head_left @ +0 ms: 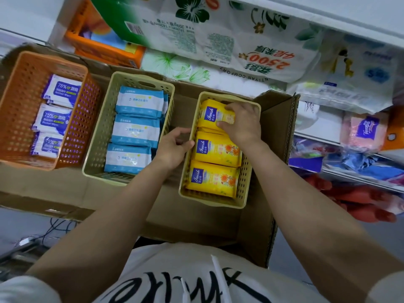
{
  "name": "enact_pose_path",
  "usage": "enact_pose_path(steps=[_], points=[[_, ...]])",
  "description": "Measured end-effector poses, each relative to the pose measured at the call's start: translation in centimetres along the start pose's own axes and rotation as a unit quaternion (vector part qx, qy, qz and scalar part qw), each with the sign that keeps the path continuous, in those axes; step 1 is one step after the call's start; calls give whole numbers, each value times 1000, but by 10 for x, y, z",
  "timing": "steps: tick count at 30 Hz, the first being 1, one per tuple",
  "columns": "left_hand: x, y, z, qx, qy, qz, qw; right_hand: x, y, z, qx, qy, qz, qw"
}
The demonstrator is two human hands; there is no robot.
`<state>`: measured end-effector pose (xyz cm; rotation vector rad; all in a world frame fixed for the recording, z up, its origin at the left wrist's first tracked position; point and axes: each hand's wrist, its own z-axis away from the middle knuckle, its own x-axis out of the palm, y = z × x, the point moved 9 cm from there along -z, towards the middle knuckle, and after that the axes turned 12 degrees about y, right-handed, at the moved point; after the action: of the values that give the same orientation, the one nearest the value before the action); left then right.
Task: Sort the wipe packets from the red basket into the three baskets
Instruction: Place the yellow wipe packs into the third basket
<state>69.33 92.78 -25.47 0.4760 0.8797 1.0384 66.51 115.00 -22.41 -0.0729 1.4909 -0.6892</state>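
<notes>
Right hand: grasps the far yellow packet, fingers curled over it, inside the cream basket.
Left hand: loosely curled, holding nothing, touching that basket's left rim.
Advice: press the packet flat, aligned with the two yellow packets below.
Materials: glossy soft film packets; rigid perforated plastic baskets on corrugated cardboard.
</notes>
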Motion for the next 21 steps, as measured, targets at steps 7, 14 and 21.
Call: enact_pose_path(steps=[7,14,21], points=[[0,-4,5,9,14,18,1000,4,-13,3,-51,-6,12,999],[-2,3,6,11,30,-1,999,7,-19,3,-57,-4,50,997],[-16,24,19,50,49,-80,994,-12,-16,6,-44,-28,-3,999]])
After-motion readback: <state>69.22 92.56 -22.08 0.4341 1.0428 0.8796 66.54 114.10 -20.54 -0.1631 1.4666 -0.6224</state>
